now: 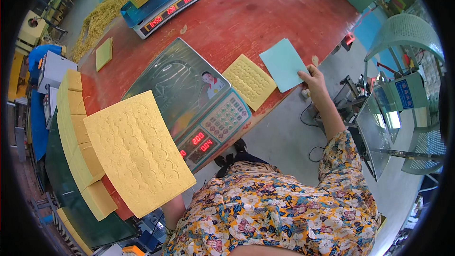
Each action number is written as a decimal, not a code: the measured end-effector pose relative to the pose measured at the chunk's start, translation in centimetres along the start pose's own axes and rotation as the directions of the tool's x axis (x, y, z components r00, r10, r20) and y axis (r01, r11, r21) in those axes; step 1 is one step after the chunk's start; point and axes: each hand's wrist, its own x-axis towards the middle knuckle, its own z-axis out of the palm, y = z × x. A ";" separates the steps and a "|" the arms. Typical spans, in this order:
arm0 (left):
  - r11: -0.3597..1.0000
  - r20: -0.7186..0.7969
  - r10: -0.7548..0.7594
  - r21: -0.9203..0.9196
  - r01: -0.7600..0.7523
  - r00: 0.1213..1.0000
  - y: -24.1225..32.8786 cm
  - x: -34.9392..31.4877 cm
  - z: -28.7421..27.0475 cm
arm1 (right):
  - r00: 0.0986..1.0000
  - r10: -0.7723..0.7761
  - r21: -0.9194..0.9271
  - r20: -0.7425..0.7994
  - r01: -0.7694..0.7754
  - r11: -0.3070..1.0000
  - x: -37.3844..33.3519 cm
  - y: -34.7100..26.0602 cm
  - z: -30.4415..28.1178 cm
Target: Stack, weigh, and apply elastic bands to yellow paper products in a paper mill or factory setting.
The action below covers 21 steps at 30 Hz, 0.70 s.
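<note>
- The left hand itself is hidden behind a big yellow sponge sheet, which is raised over the table edge; its grip cannot be told.
- The sheet is rectangular, its face embossed with small rings.
- The right hand pinches a thin, smooth pale-blue sheet at its lower corner, lying on the red table.
- Just left of it lies a smaller dimpled yellow sponge, beside a steel-topped scale.
- Thick yellow sponge blocks stand stacked at far left.
</note>
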 end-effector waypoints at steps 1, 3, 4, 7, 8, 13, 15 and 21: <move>0.999 0.012 -0.013 0.049 0.012 1.000 0.0 0.0 -0.1 | 1.000 0.000 -0.001 -0.002 0.000 1.000 0.2 -0.4 -0.2; 0.989 0.037 -0.042 0.145 0.036 0.998 -0.2 0.3 -0.3 | 0.998 0.055 -0.137 0.044 -0.049 0.989 0.4 -1.0 -0.8; 0.980 0.048 -0.059 0.194 0.049 0.997 -0.2 0.6 -0.3 | 0.998 0.057 -0.136 0.039 -0.051 0.989 0.4 -1.1 -0.9; 0.937 0.072 -0.105 0.340 0.074 0.992 -0.4 1.4 -0.4 | 0.994 0.027 -0.303 0.107 0.007 0.953 0.6 -1.3 -0.3; 0.918 0.077 -0.118 0.388 0.079 0.990 -0.4 1.6 -0.5 | 0.994 0.039 -0.386 0.104 0.004 0.922 0.3 -1.4 -0.1; 0.752 -0.014 -0.042 0.658 0.041 0.999 -2.0 3.1 0.4 | 0.978 -0.206 -0.791 -0.017 0.113 0.601 -1.6 -1.9 1.7; 0.637 -0.082 0.029 0.769 0.045 0.996 -2.7 7.4 1.6 | 0.839 -0.525 -0.915 0.145 0.315 0.251 -2.4 -3.8 1.6; 0.333 -0.229 0.127 0.926 0.176 0.965 -4.6 16.6 1.8 | 0.778 -0.192 0.029 0.599 0.219 0.975 -10.2 -11.0 15.1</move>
